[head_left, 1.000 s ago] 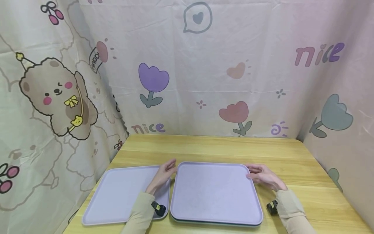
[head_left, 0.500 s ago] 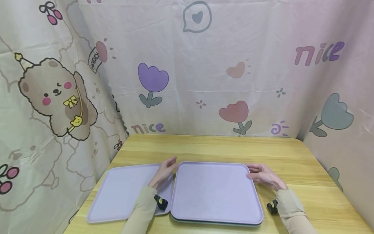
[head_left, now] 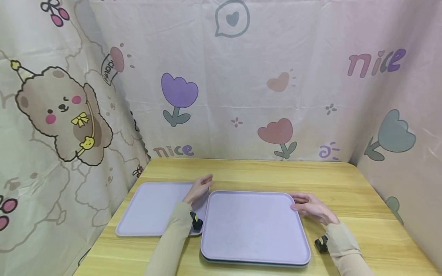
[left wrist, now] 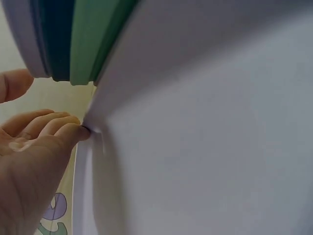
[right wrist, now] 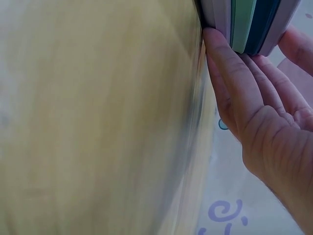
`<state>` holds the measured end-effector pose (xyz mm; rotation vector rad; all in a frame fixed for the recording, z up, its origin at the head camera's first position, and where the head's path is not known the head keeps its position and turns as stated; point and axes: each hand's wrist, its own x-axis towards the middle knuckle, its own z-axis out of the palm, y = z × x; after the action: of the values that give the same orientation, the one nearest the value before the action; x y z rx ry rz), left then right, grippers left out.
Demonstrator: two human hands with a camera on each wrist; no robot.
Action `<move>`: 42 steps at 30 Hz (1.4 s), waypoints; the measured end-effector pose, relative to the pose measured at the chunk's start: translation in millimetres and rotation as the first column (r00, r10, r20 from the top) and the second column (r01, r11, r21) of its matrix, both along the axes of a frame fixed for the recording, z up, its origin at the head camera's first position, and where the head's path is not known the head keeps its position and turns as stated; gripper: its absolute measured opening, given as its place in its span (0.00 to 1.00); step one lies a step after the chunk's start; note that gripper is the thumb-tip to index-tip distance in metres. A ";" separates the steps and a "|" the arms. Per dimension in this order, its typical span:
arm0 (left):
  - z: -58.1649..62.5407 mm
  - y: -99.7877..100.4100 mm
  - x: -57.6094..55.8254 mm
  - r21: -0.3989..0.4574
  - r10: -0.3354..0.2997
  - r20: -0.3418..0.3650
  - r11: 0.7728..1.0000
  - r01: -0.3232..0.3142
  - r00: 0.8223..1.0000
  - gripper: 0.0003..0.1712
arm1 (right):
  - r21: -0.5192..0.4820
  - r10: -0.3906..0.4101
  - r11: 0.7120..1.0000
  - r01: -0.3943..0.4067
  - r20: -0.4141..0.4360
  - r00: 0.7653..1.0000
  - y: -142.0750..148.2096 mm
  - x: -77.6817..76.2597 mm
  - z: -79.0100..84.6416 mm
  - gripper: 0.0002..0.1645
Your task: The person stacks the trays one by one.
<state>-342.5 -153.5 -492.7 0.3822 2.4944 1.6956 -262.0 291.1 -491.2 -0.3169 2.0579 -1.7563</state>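
A stack of several rectangular trays (head_left: pixel 255 230) lies in the middle of the table in the head view, a lilac one on top with dark teal and green edges (right wrist: pixel 243 24) below. To its left, a single lilac tray (head_left: pixel 155 211) lies flat, its right side up against the stack. My left hand (head_left: pixel 199 188) is over that tray's far right corner; its extended fingers touch the rim, the thumb apart beside the stack. At the stack's far right corner my right hand (head_left: pixel 312 209) rests its straight fingers along the tray edges, thumb at the top rim.
The trays are on a wooden table (head_left: pixel 252 174). A printed curtain (head_left: pixel 221 96) hangs behind it and along both sides. Each wrist carries a small black camera (head_left: pixel 197 222).
My left hand has moved away from me and slightly right, and the single lilac tray has slid along with it toward the table's far edge. My right hand and the stack stay in place.
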 end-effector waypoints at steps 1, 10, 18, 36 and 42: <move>1.0 0.1 -1.0 -0.002 -0.002 0.002 1.000 0.002 1.000 0.30 | 0.002 0.004 1.000 -0.004 -0.004 1.000 -0.3 -0.2 0.2 0.44; 6.0 -41.2 13.3 -0.006 -0.010 0.008 1.000 0.010 1.000 0.35 | 0.004 0.004 1.000 -0.004 -0.004 1.000 -2.0 -0.3 2.9 0.44; 16.2 -138.9 45.7 -0.002 0.101 -0.012 0.995 -0.101 0.995 0.46 | -0.015 0.022 1.000 -0.022 -0.011 1.000 -1.5 -0.6 1.3 0.43; 5.9 -235.8 115.4 -0.321 0.174 -0.035 0.931 -0.176 0.984 0.67 | -0.009 0.030 1.000 -0.030 -0.015 0.999 1.2 1.1 2.6 0.43; -1.3 -238.6 127.0 -0.407 0.077 -0.092 0.907 -0.108 0.993 0.73 | -0.022 0.031 0.999 -0.032 -0.009 0.999 1.4 1.4 1.9 0.43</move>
<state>-215.4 -392.1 -494.0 0.2906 2.8696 1.1455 -260.7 292.5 -489.2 -0.3623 2.0300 -1.7627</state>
